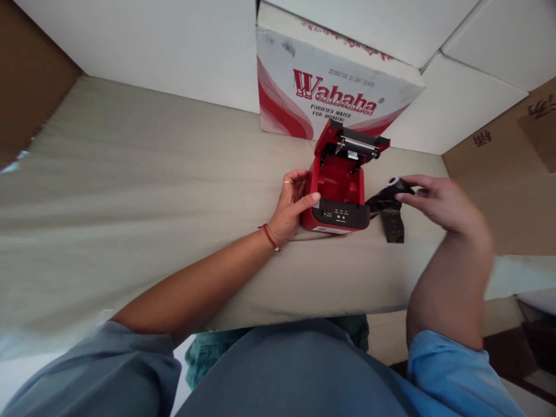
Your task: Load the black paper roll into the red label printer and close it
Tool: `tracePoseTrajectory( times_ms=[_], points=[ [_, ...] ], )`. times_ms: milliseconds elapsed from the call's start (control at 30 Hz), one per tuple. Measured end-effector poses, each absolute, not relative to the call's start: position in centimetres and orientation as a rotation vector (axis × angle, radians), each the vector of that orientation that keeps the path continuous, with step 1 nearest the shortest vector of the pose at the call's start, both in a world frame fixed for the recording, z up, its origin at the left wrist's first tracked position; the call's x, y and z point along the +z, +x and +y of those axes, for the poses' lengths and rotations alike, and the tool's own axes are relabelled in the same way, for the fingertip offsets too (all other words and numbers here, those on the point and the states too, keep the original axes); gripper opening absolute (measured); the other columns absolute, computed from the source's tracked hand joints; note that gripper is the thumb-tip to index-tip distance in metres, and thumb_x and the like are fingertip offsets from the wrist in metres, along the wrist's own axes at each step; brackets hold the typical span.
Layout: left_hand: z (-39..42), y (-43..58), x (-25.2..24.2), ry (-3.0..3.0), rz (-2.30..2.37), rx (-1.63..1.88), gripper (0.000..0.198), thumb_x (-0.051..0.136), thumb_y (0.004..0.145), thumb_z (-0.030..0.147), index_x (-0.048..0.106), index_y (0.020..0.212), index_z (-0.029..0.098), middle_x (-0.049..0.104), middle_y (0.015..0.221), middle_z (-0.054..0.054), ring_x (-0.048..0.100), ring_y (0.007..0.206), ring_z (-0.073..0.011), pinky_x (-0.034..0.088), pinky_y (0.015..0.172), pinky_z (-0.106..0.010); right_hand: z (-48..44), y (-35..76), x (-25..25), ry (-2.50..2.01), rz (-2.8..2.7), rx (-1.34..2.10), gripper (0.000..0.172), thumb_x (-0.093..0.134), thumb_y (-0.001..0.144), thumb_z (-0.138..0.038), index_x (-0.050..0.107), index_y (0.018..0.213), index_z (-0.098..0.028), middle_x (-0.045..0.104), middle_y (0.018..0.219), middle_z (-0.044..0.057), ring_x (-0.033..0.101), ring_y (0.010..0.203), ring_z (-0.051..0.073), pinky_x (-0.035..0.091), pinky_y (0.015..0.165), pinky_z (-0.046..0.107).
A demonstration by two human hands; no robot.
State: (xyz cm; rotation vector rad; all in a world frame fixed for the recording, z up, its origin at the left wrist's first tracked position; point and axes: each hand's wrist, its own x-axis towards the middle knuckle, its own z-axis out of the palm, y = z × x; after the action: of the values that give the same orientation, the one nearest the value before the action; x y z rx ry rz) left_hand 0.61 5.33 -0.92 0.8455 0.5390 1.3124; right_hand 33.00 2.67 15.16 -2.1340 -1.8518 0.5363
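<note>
A small red printer [337, 194] with a black front panel sits on the beige table [152, 191], its lid tipped up and its paper bay showing empty. My left hand [292, 205] grips the printer's left side, thumb on the front corner. Just right of the printer, my right hand [438, 200] pinches a small roll wrapped in black plastic [391, 200], whose white end shows at the fingertips. A loose strip of the black wrap [393, 226] hangs down to the table.
A white and red Wahaha water carton [330, 87] stands right behind the printer. Brown cardboard boxes [512, 150] sit at the far right, another at the far left [26, 75]. The table's front edge runs near my lap.
</note>
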Motion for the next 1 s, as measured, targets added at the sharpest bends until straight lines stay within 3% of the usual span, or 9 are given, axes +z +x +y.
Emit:
tracePoseTrajectory(
  times_ms=[100,200,267,367,500,700,867,1000],
  points=[
    [5.2,0.6,-0.6,0.826,0.539,1.319,0.075,0.103,0.077,0.061,0.06,0.131,0.033,0.066,0.143,-0.003,0.063,0.141,-0.0265,0.05,0.127,-0.046,-0.4,35.3,19.9,-1.893,-1.731,0.732,0.055,0.099,0.079,-0.068,0.091,0.125,-0.039,0.088,0.121,0.012,0.08,0.098,0.031,0.066,0.09,0.049],
    [5.2,0.7,-0.4,0.818,0.545,1.317,0.073,0.102,0.077,0.06,0.061,0.13,0.032,0.068,0.139,-0.003,0.065,0.139,-0.0266,0.05,0.126,-0.046,-0.6,34.1,22.1,-1.68,-1.796,0.81,0.055,0.102,0.07,-0.078,0.093,0.111,-0.042,0.09,0.111,0.01,0.083,0.102,0.033,0.068,0.089,0.05],
    [5.2,0.7,-0.3,0.815,0.542,1.316,0.072,0.102,0.077,0.06,0.061,0.129,0.032,0.07,0.138,-0.004,0.065,0.138,-0.0271,0.05,0.126,-0.047,0.8,31.2,21.5,-1.648,-1.925,0.892,0.053,0.098,0.077,-0.074,0.093,0.116,-0.039,0.09,0.112,0.009,0.083,0.098,0.033,0.069,0.085,0.051],
    [5.1,0.8,-0.2,0.8,0.539,1.325,0.07,0.101,0.078,0.058,0.061,0.128,0.031,0.071,0.137,-0.003,0.066,0.136,-0.0269,0.051,0.124,-0.046,3.7,25.2,18.9,-1.705,-2.208,0.853,0.049,0.083,0.095,-0.051,0.085,0.139,-0.031,0.089,0.125,0.007,0.083,0.097,0.032,0.068,0.089,0.051],
    [5.1,0.8,-0.1,0.783,0.54,1.322,0.072,0.103,0.076,0.058,0.061,0.128,0.031,0.07,0.136,-0.002,0.067,0.135,-0.0259,0.051,0.123,-0.044,6.0,19.2,15.5,-1.912,-2.53,0.425,0.046,0.068,0.1,-0.021,0.082,0.144,-0.025,0.087,0.136,0.013,0.082,0.121,0.039,0.064,0.106,0.054],
    [5.2,0.9,-0.3,0.815,0.543,1.333,0.072,0.101,0.078,0.061,0.06,0.129,0.031,0.07,0.138,-0.003,0.066,0.138,-0.0263,0.05,0.125,-0.045,5.2,19.5,15.1,-1.713,-2.555,0.302,0.051,0.063,0.108,-0.026,0.072,0.158,-0.022,0.066,0.171,0.015,0.07,0.149,0.039,0.059,0.122,0.058],
    [5.3,1.0,-0.9,0.851,0.543,1.316,0.074,0.099,0.08,0.064,0.058,0.132,0.032,0.069,0.141,-0.003,0.066,0.139,-0.0268,0.05,0.125,-0.046,-1.9,20.6,13.8,-1.449,-2.423,0.285,0.042,0.063,0.114,-0.04,0.077,0.153,-0.03,0.079,0.155,0.011,0.074,0.142,0.038,0.06,0.121,0.064],
    [4.7,1.1,-1.0,0.96,0.563,1.341,0.072,0.088,0.089,0.072,0.055,0.139,0.033,0.066,0.146,-0.006,0.065,0.141,-0.0284,0.049,0.126,-0.047,-7.3,18.6,10.6,-1.515,-2.258,0.123,0.073,0.065,0.113,-0.035,0.042,0.182,-0.041,0.06,0.177,0.01,0.06,0.162,0.039,0.049,0.132,0.073]
  ],
)
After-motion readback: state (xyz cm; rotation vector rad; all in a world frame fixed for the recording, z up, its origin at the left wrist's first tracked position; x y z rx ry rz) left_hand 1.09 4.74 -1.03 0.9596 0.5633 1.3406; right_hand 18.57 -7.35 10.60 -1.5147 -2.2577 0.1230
